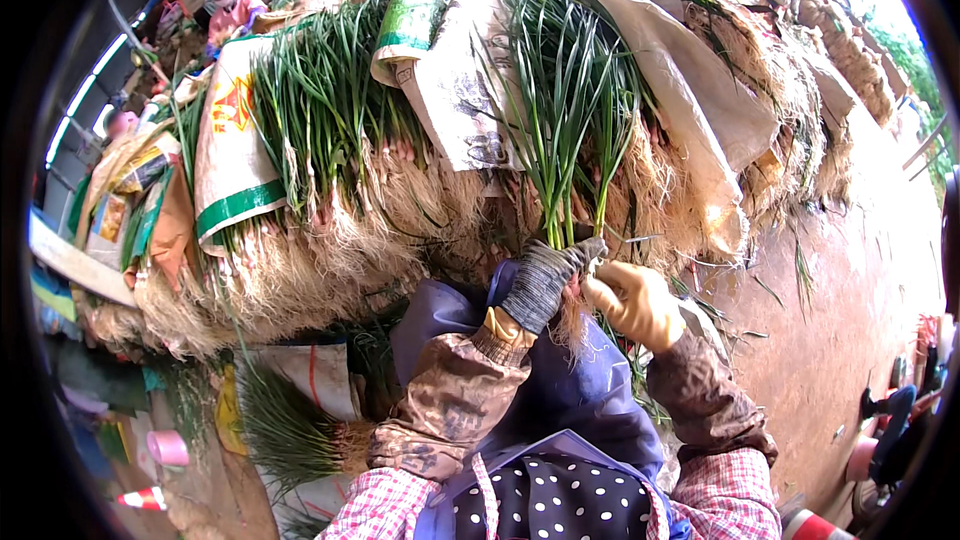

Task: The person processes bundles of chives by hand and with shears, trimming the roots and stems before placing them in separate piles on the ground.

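The left hand (545,280), in a grey knit glove, is closed around a bunch of green chives (570,130); its long axis runs upright, leaves away from the person. The right hand (632,302), yellow-gloved, pinches the pale roots (572,318) just beside it.

left grip (545,280) – grey knit glove | right grip (632,302) – tan glove | brown oversleeves, pink plaid shirt, blue apron

The grey-gloved left hand (545,280) grips a bunch of green chives (565,120), with the yellow-gloved right hand (632,302) touching its roots (572,325).
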Tool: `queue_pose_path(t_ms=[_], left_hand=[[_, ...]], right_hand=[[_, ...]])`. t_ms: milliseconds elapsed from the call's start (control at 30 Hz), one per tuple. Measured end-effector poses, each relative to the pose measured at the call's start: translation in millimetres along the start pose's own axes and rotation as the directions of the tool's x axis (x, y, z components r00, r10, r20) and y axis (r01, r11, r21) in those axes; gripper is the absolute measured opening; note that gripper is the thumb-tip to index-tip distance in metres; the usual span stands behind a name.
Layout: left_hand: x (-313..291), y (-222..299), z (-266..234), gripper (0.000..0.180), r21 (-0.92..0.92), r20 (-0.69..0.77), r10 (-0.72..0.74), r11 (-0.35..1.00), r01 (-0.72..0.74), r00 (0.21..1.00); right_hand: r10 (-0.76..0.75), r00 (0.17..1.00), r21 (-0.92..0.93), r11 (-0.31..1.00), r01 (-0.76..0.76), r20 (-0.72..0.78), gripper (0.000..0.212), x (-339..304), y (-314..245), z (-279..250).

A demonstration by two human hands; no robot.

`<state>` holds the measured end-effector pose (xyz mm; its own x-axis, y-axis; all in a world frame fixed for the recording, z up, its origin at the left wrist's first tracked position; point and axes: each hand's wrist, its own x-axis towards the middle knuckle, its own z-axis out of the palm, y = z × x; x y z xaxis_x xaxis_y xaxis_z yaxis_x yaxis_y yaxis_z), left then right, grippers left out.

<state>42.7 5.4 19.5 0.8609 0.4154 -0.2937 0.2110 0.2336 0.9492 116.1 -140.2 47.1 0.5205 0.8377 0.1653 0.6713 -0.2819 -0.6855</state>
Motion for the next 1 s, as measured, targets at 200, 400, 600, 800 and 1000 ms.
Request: queue_pose_path(t_ms=[200, 400, 600, 800, 1000], left_hand=[[2.6, 1.4, 18.3, 0.025, -0.096, -0.092, 0.160, 0.981, -0.168, 0.983], [9.0, 2.6, 17.7, 0.019, -0.066, -0.116, 0.207, 0.974, -0.215, 0.971], [-3.8, 1.5, 18.9, 0.019, -0.410, 0.040, 0.238, 0.890, -0.202, 0.970], [-16.1, 2.7, 7.5, 0.018, -0.284, 0.127, 0.174, 0.950, -0.132, 0.977], [-15.8, 9.7, 18.1, 0.016, -0.232, 0.079, 0.304, 0.932, -0.279, 0.949]], right_hand=[[0.266, 0.946, 0.639, 0.763, -0.090, -0.184, 0.038, 39.8, 43.3, 17.8], [0.322, 0.938, 0.758, 0.642, -0.117, -0.128, 0.025, 48.1, 23.2, 22.1], [0.546, 0.802, 0.954, 0.016, -0.298, 0.242, 0.024, 73.4, 60.5, 29.4], [0.266, 0.879, 0.908, 0.032, -0.418, 0.396, 0.029, 80.2, 2.8, 4.4], [0.527, 0.842, 0.556, 0.737, -0.385, -0.116, 0.015, 75.4, 39.9, 27.2]])
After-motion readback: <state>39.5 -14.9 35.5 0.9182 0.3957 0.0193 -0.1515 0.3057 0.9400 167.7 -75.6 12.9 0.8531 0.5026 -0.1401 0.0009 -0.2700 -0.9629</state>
